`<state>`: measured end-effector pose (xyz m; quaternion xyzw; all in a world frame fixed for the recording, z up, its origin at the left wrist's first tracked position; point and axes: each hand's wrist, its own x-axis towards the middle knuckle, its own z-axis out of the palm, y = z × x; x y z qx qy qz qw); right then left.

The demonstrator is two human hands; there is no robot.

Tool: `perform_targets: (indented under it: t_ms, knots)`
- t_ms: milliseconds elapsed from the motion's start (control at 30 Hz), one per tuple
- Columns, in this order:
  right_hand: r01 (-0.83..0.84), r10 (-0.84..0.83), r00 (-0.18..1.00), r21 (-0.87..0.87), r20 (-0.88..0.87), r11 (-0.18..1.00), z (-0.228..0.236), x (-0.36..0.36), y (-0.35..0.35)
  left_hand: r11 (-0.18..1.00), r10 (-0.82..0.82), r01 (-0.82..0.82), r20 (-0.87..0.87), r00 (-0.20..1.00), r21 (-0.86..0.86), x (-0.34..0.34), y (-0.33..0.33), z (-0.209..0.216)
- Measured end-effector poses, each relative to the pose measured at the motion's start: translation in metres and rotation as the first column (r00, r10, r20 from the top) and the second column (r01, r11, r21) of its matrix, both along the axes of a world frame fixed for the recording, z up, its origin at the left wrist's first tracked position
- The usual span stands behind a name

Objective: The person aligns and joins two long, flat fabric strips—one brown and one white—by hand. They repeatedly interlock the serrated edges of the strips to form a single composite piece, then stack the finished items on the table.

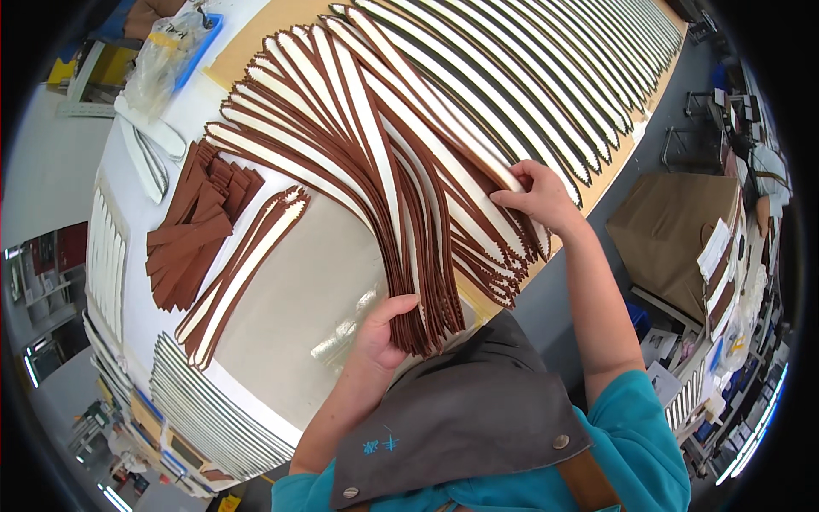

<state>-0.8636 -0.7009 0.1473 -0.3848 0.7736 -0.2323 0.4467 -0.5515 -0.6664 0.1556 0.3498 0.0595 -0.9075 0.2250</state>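
Long white strips with brown, notched edges (350,128) fan out over the table in front of me. My left hand (386,331) is wrapped round the near ends of a thick bundle of these strips (418,247), thumb on top; its fingers are partly hidden. Farther right, my right hand (539,198) pinches the end of one brown-edged strip (490,162) between thumb and fingers. Beneath that hand lie the jagged ends of more brown-edged strips (499,260). A few similar strips (247,269) lie apart, left of the bundle.
A long row of dark-edged white strips (512,94) covers the far right of the table. Flat brown pieces (196,226) are piled at left, near white bands (152,141) and a blue tray (201,53). More strips (213,418) lie lower left. A brown box-like bundle (670,235) stands beyond the right edge.
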Motion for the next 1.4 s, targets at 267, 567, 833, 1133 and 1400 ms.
perform_targets:
  t_ms: [267,567,833,1133,1400]
  knots:
    - [-0.042,0.055,0.790,-0.036,0.611,0.998,0.049,0.039,0.014,1.000,-0.014,0.014,0.011,1.000,0.020,-0.003,-0.003,0.010]
    - [0.150,-0.176,0.748,0.095,0.640,0.984,0.016,0.074,0.059,0.987,0.007,0.001,0.044,0.999,-0.161,-0.023,-0.008,0.036]
    - [-0.027,-0.039,0.733,0.087,0.679,0.996,0.019,0.092,0.028,0.983,0.044,-0.023,0.112,0.993,-0.181,-0.032,-0.001,0.034]
    - [-0.168,-0.111,0.731,0.336,0.673,0.927,0.038,0.090,-0.004,0.946,0.081,0.009,0.262,0.962,-0.325,-0.037,0.011,0.034]
    - [-0.302,-0.017,0.723,0.337,0.691,0.892,0.065,0.113,-0.030,0.863,0.143,0.131,0.485,0.863,-0.488,-0.052,0.017,0.036]
